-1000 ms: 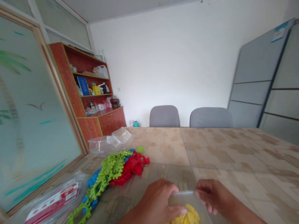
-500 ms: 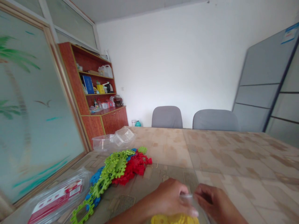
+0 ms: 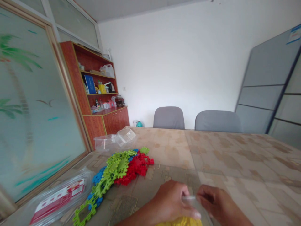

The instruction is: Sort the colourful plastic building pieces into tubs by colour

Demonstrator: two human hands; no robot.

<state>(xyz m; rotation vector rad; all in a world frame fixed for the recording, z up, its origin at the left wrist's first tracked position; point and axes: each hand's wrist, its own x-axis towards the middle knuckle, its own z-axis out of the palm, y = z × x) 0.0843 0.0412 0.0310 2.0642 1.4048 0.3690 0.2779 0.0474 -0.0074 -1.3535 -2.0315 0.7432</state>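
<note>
Head view: your clear bag [image 3: 189, 198] of yellow pieces [image 3: 182, 221] is at the near edge of the table [image 3: 223, 163], with your left hand [image 3: 172, 201] curled over its rim and your right hand [image 3: 216, 201] pinching it, fingers closed up tight. You've got clear tubs [image 3: 104, 143] by the far left corner, plus a labelled plastic pack [image 3: 63, 197] along the left edge, can't tell what's inside. Compared with a second ago, your hands are closer together and the yellow's lower in view.
</note>
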